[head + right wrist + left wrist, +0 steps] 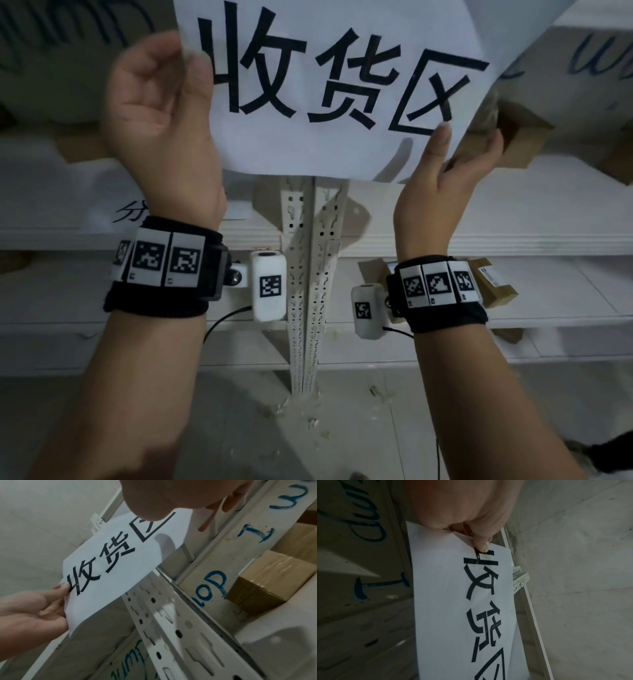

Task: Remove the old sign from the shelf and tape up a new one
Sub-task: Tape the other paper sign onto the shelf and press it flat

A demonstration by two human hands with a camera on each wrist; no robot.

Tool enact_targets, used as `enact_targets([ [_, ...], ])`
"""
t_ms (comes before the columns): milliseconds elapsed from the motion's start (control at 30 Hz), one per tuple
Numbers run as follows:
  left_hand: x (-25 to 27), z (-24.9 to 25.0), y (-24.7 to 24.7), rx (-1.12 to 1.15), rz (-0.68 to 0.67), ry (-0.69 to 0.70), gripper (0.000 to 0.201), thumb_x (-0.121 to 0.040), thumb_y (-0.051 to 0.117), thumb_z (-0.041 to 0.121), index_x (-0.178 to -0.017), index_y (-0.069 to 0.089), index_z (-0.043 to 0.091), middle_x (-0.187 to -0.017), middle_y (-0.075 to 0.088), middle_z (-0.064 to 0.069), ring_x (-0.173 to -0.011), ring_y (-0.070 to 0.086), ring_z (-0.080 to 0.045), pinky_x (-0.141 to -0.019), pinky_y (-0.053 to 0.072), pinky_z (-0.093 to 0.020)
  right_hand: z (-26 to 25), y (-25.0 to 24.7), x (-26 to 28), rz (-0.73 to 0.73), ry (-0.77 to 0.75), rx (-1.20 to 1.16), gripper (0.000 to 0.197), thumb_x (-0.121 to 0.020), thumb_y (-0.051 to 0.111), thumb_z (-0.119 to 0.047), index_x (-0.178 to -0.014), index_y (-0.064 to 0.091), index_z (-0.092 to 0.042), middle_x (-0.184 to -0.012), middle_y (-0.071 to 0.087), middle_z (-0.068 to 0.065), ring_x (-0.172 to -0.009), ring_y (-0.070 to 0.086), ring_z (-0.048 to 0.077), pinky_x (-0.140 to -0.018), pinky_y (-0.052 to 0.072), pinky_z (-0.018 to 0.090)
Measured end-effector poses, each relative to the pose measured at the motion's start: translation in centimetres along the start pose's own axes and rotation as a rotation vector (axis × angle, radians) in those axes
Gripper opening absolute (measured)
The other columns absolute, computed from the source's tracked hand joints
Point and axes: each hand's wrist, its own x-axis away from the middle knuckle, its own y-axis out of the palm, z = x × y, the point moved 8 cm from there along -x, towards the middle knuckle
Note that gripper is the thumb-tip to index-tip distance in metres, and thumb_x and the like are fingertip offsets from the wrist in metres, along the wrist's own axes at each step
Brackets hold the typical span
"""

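Observation:
A white paper sign [325,85] with large black printed characters is held up in front of the perforated white shelf upright [310,274]. My left hand [191,75] pinches the sign's left edge, thumb on the front and fingers behind. My right hand [455,147] holds the lower right corner, thumb on the printed face and fingers behind the right edge. The left wrist view shows the sign [447,601] running away from the thumb [482,546]. In the right wrist view the sign [111,563] leans off the upright [171,622] with its lower edge free.
Brown cardboard boxes [520,137] sit on the shelf at the right, and another box [493,284] lies one level lower. Shelf boards [214,563] carry blue handwriting. Small bits of debris [308,407] lie on the floor at the upright's foot.

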Motion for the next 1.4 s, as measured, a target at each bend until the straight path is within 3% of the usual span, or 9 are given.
enact_targets([
  [67, -0.6, 0.3, -0.9, 0.010, 0.005, -0.004, 0.024, -0.092, 0.077, -0.008, -0.111, 0.064, -0.003, -0.103, 0.081, -0.007, -0.104, 0.077, -0.025, -0.097, 0.060, -0.039, -1.2, 0.9, 0.5, -0.018, -0.022, -0.034, 0.075, -0.112, 0.053, -0.046, -0.168, 0.017, -0.011, -0.111, 0.040, -0.045, -0.090, 0.046, -0.043, -0.087, 0.037, -0.005],
  [167, -1.3, 0.8, -2.4, 0.007, 0.031, -0.009, 0.024, -0.092, 0.077, -0.008, -0.111, 0.064, -0.004, -0.104, 0.081, -0.010, -0.105, 0.077, -0.026, -0.097, 0.060, -0.039, -2.8, 2.1, 1.5, -0.028, -0.062, -0.082, 0.068, -0.114, 0.054, -0.036, -0.166, 0.020, -0.008, -0.111, 0.040, -0.043, -0.092, 0.046, -0.044, -0.082, 0.035, -0.009],
  [367, -2.4, 1.7, -4.8, -0.001, 0.083, -0.024, 0.024, -0.090, 0.079, -0.007, -0.111, 0.066, -0.003, -0.106, 0.080, -0.014, -0.106, 0.076, -0.030, -0.100, 0.060, -0.044, -5.4, 3.1, 2.7, 0.046, -0.177, -0.131, 0.058, -0.110, 0.060, -0.028, -0.158, 0.034, -0.008, -0.147, 0.051, -0.008, -0.135, 0.054, -0.002, -0.116, 0.046, 0.019],
  [567, -3.0, 2.1, -6.0, 0.022, 0.125, -0.060, 0.026, -0.090, 0.081, -0.005, -0.112, 0.066, -0.003, -0.112, 0.076, -0.023, -0.108, 0.076, -0.031, -0.102, 0.061, -0.042, -8.0, 2.6, 3.2, 0.084, -0.253, -0.200, 0.031, -0.109, 0.059, -0.013, -0.137, 0.048, -0.006, -0.131, 0.060, 0.004, -0.120, 0.067, 0.018, -0.105, 0.058, 0.028],
  [767, -3.3, 2.1, -5.9, 0.040, 0.157, -0.096, 0.023, -0.092, 0.078, -0.007, -0.110, 0.066, 0.000, -0.107, 0.079, -0.016, -0.103, 0.077, -0.023, -0.096, 0.059, -0.033, -10.6, 1.2, 2.9, 0.142, -0.337, -0.156, 0.019, -0.108, 0.059, -0.010, -0.123, 0.060, 0.002, -0.110, 0.060, -0.003, -0.093, 0.057, -0.006, -0.088, 0.049, 0.012],
  [867, -3.4, 2.2, -5.8, 0.052, 0.181, -0.119, 0.022, -0.092, 0.078, -0.006, -0.109, 0.067, 0.002, -0.105, 0.080, -0.012, -0.102, 0.077, -0.020, -0.094, 0.059, -0.029, -11.7, 0.3, 2.7, 0.161, -0.369, -0.155, 0.018, -0.106, 0.059, -0.006, -0.119, 0.061, 0.005, -0.107, 0.061, -0.003, -0.092, 0.058, -0.002, -0.088, 0.049, 0.013],
  [1100, -4.1, 3.5, -5.1, 0.042, 0.198, -0.127, 0.019, -0.094, 0.077, -0.001, -0.110, 0.072, 0.008, -0.100, 0.082, 0.002, -0.102, 0.077, -0.012, -0.096, 0.058, -0.025, -14.2, -1.7, 1.9, 0.182, -0.441, -0.225, 0.015, -0.099, 0.063, 0.002, -0.114, 0.062, 0.006, -0.104, 0.063, 0.003, -0.093, 0.064, 0.007, -0.088, 0.057, 0.023],
  [1200, -4.2, 3.9, -4.8, 0.045, 0.189, -0.125, 0.018, -0.094, 0.078, 0.002, -0.110, 0.073, 0.009, -0.103, 0.082, 0.000, -0.106, 0.077, -0.016, -0.099, 0.060, -0.029, -15.2, -2.4, 1.5, 0.175, -0.495, -0.235, 0.008, -0.099, 0.065, 0.001, -0.107, 0.064, 0.001, -0.099, 0.064, 0.002, -0.089, 0.066, 0.021, -0.085, 0.061, 0.039],
  [1400, -4.2, 5.4, -3.8, 0.057, 0.160, -0.046, 0.021, -0.092, 0.079, 0.000, -0.112, 0.072, 0.002, -0.099, 0.081, -0.001, -0.100, 0.076, -0.016, -0.098, 0.060, -0.032, -16.0, -3.9, 1.2, 0.219, -0.629, -0.195, 0.012, -0.095, 0.060, 0.005, -0.102, 0.070, 0.004, -0.099, 0.071, 0.025, -0.088, 0.071, 0.038, -0.081, 0.061, 0.051],
])
